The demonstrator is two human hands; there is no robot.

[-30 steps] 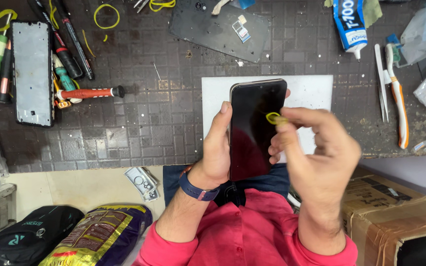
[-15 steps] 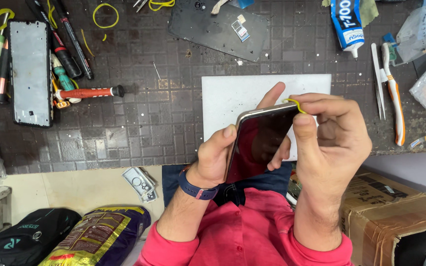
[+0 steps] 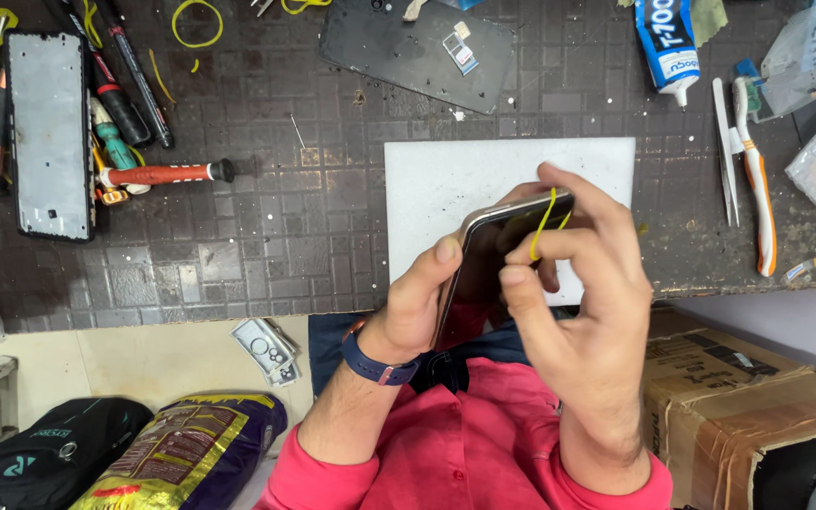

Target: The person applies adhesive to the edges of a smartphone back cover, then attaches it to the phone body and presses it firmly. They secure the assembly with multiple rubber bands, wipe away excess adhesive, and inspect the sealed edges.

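Observation:
My left hand point(image 3: 417, 302) grips a dark smartphone point(image 3: 488, 255) by its lower edge, tilted so the glossy screen faces me. My right hand point(image 3: 583, 302) pinches a thin yellow rubber band point(image 3: 545, 222) stretched across the phone's top end, with its fingers wrapped over that end. Both hands hover above a white rectangular board point(image 3: 446, 184) lying on the dark brick-patterned work mat point(image 3: 266, 227). A blue band sits on my left wrist.
A phone frame point(image 3: 49, 137), screwdrivers point(image 3: 167, 174) and several pens lie at the left. A dark back cover point(image 3: 408, 47) lies at the top, with a glue tube point(image 3: 668, 47), tweezers point(image 3: 724, 151), a toothbrush point(image 3: 757, 184) and a cardboard box point(image 3: 748, 397) at the right.
The phone went from upright to tilted flat. My right hand carried the yellow band from the screen's middle to the top end and stretched it over that end.

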